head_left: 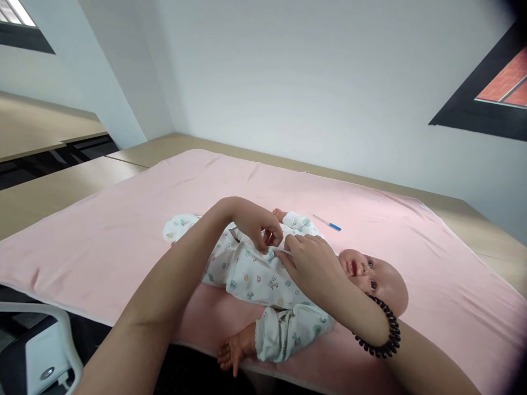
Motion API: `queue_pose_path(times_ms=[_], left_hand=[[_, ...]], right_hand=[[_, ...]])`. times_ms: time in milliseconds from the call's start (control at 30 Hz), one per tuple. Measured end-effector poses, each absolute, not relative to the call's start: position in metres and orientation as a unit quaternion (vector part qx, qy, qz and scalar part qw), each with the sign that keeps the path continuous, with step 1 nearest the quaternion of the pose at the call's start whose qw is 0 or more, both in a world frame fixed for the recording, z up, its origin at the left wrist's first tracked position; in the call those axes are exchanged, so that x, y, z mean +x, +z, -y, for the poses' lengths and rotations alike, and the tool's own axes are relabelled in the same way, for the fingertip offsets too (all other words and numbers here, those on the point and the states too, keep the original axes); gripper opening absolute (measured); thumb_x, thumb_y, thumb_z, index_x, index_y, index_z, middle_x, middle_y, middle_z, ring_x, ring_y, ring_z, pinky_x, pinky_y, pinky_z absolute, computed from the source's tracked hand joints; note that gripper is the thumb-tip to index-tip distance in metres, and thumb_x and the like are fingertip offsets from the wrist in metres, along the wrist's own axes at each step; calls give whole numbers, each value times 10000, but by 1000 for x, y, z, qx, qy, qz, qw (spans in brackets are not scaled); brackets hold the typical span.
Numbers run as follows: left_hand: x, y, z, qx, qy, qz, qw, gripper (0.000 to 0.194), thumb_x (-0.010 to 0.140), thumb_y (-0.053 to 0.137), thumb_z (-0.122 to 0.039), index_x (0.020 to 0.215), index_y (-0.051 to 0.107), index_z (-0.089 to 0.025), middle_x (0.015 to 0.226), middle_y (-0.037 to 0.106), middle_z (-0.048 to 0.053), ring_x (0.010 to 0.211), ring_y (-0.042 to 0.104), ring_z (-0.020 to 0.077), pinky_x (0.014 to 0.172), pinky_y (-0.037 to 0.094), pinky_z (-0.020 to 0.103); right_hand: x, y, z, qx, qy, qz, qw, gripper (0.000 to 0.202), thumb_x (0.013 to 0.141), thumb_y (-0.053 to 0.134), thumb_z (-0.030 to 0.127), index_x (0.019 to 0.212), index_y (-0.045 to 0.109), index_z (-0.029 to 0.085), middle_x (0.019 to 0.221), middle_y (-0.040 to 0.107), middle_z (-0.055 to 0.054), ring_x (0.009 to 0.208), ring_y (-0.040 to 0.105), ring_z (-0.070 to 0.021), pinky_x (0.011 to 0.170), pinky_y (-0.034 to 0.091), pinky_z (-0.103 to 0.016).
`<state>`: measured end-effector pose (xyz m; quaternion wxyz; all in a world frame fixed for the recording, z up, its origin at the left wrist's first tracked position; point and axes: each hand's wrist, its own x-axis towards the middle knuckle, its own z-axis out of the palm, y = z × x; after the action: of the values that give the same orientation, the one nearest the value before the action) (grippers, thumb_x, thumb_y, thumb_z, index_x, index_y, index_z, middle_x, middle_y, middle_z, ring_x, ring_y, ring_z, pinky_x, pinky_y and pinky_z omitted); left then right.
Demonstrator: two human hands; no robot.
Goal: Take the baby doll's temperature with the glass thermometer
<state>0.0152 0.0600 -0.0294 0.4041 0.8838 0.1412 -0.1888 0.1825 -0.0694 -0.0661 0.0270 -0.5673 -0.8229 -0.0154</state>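
On its back lies a baby doll (387, 280), head to the right, dressed in a white printed baby top (259, 274) and matching trousers (218, 255). My left hand (257, 225) pinches the front edge of the top at the doll's chest, thumb and finger curled together. Close beside it, my right hand (308, 258) grips the same edge nearer the doll's neck. A black coiled band (381, 329) circles my right wrist. Any fastener between my fingers is too small to make out. One doll arm reaches toward the near edge.
A pink blanket (123, 236) covers most of the wooden table (119, 170). Beyond the doll lies a thin white and blue stick, like a thermometer (328, 223). A white chair frame (49, 340) stands at the lower left. The wall rises behind the table.
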Motion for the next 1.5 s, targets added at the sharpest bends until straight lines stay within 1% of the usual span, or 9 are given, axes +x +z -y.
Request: queue_pose_path(times_ms=[133, 233, 367, 567, 700, 1100, 1267, 1367, 1500], left_hand=[[16, -29, -59, 886, -188, -139, 401, 65, 798, 661, -231, 803, 611, -189, 799, 638, -16, 756, 579, 134, 705, 464, 247], [16, -28, -57, 888, -184, -142, 396, 51, 798, 657, -225, 813, 634, -182, 820, 660, -8, 761, 583, 136, 720, 471, 252], [15, -25, -55, 890, -187, -141, 391, 67, 805, 654, -225, 851, 664, -178, 849, 690, 8, 796, 605, 148, 740, 478, 257], [14, -22, -53, 889, -208, -139, 384, 89, 830, 651, -256, 861, 666, -174, 875, 701, 16, 837, 626, 155, 767, 482, 255], [14, -22, -53, 888, -223, -154, 372, 116, 833, 651, -282, 859, 666, -170, 893, 714, 23, 824, 621, 153, 737, 476, 246], [16, -24, -51, 880, -239, -182, 368, 87, 813, 654, -250, 770, 640, -176, 799, 703, 2, 768, 619, 146, 679, 453, 225], [15, -22, -50, 889, -222, -182, 357, 107, 845, 621, -244, 762, 643, -180, 741, 660, -9, 694, 565, 132, 624, 411, 224], [14, -22, -51, 886, -229, -165, 367, 136, 885, 571, -232, 795, 658, -179, 732, 646, -16, 674, 546, 124, 635, 412, 228], [12, -20, -51, 891, -234, -147, 361, 170, 928, 523, -207, 892, 682, -156, 801, 676, -2, 723, 574, 125, 678, 427, 232]], right_hand=[[184, -67, 70, -562, -1, 825, 61, 171, 961, 629, 322, 925, 622, 154, 854, 694, -59, 840, 637, -270, 758, 442, -385], [184, -69, 70, -549, 16, 830, 102, 206, 929, 681, 351, 967, 624, 157, 897, 697, -50, 865, 633, -267, 759, 447, -383], [183, -73, 69, -530, 33, 839, 120, 262, 922, 695, 393, 990, 632, 148, 940, 705, -61, 908, 635, -279, 772, 452, -391], [182, -77, 68, -532, 27, 839, 115, 226, 935, 678, 365, 966, 623, 148, 928, 695, -59, 869, 628, -275, 782, 455, -403], [179, -78, 69, -527, 9, 842, 112, 228, 937, 675, 360, 971, 625, 140, 915, 690, -67, 868, 625, -281, 777, 446, -400], [177, -84, 70, -481, -76, 865, 118, 186, 923, 695, 327, 913, 627, 154, 834, 667, -42, 787, 621, -254, 739, 449, -401], [176, -83, 71, -498, -66, 858, 104, 162, 945, 658, 298, 898, 629, 146, 827, 664, -48, 791, 613, -258, 759, 452, -409], [176, -82, 71, -504, -58, 856, 97, 171, 946, 658, 306, 916, 629, 140, 848, 672, -50, 809, 614, -262, 771, 449, -411], [177, -83, 71, -508, -57, 852, 115, 209, 920, 698, 337, 904, 608, 149, 834, 654, -40, 796, 596, -251, 762, 440, -402]])
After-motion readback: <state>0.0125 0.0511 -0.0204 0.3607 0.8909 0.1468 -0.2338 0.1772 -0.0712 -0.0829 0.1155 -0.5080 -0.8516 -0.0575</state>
